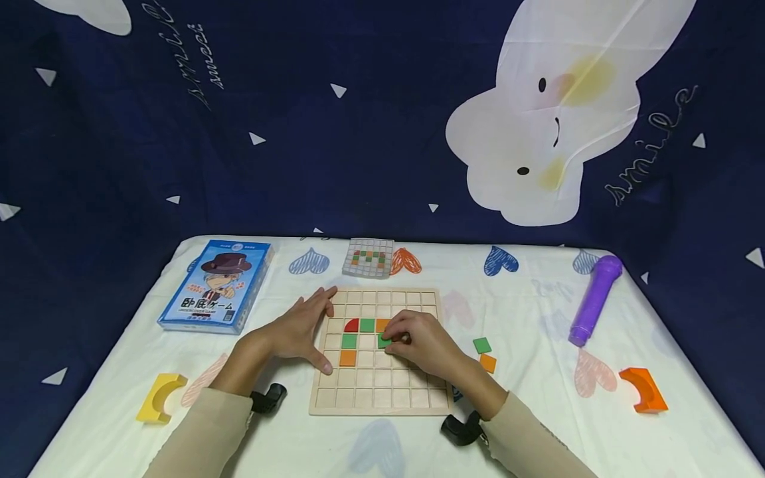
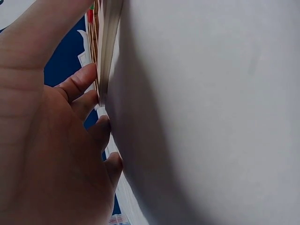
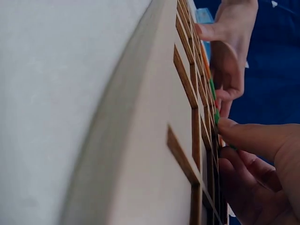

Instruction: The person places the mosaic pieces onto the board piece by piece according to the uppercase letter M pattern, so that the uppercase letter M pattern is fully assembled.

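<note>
A wooden grid board (image 1: 379,401) lies flat on the cloth. My left hand (image 1: 294,330) rests along its left edge, thumb and fingers spread wide. My right hand (image 1: 424,340) pinches a green square tile (image 1: 382,341) between thumb and fingertips over a middle cell. On the board are a red quarter-round tile (image 1: 352,325), a green tile (image 1: 367,325), an orange tile (image 1: 381,324) partly hidden by my right fingers, another green tile (image 1: 348,341) and a lower orange tile (image 1: 347,358). In the right wrist view the pinched tile is mostly hidden.
A pattern card (image 1: 368,259) lies behind the board. Right of it are a loose green square (image 1: 481,345) and orange square (image 1: 487,363). Around stand a blue game box (image 1: 216,285), a purple microphone-shaped toy (image 1: 595,300), a yellow arch block (image 1: 160,397) and an orange arch block (image 1: 645,390).
</note>
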The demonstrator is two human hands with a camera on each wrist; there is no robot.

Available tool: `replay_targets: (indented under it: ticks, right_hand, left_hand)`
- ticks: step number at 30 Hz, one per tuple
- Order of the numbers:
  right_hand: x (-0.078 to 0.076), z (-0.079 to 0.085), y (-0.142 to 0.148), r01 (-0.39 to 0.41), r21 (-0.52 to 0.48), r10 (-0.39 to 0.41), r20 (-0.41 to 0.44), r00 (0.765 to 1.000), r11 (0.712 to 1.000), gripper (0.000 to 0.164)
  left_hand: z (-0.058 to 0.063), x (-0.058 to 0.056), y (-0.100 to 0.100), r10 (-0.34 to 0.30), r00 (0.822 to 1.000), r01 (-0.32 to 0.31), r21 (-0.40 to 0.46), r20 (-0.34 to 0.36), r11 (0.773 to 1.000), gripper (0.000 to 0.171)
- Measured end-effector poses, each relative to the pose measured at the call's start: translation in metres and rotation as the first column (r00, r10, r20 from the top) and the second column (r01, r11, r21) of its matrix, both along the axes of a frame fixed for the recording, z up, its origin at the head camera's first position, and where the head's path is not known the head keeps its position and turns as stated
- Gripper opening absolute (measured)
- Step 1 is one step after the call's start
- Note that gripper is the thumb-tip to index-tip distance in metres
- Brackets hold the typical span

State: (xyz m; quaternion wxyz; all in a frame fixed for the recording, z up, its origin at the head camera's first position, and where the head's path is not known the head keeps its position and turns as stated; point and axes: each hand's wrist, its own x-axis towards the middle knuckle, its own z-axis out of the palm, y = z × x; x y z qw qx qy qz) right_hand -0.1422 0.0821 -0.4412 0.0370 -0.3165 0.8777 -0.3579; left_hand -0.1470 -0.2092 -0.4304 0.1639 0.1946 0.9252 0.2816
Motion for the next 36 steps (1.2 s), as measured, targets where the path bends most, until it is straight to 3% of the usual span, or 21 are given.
replay_targets:
  ticks: [19, 36]
  right_hand:
    - [0.0026, -0.0023, -0.0059, 0.007, 0.044, -0.005, -0.058, 0.998, 0.999, 0.008]
    - [0.0021, -0.0012, -0.0054, -0.003, 0.066, 0.008, -0.071, 0.997, 0.998, 0.008]
  left_hand:
    - [0.005, 0.0011, 0.0009, 0.015, 1.0, -0.015, -0.011, 0.007, 1.0, 0.094]
    - [0.0023, 0.0006, 0.0023, 0.029, 0.999, -0.029, -0.013, 0.026, 0.999, 0.095]
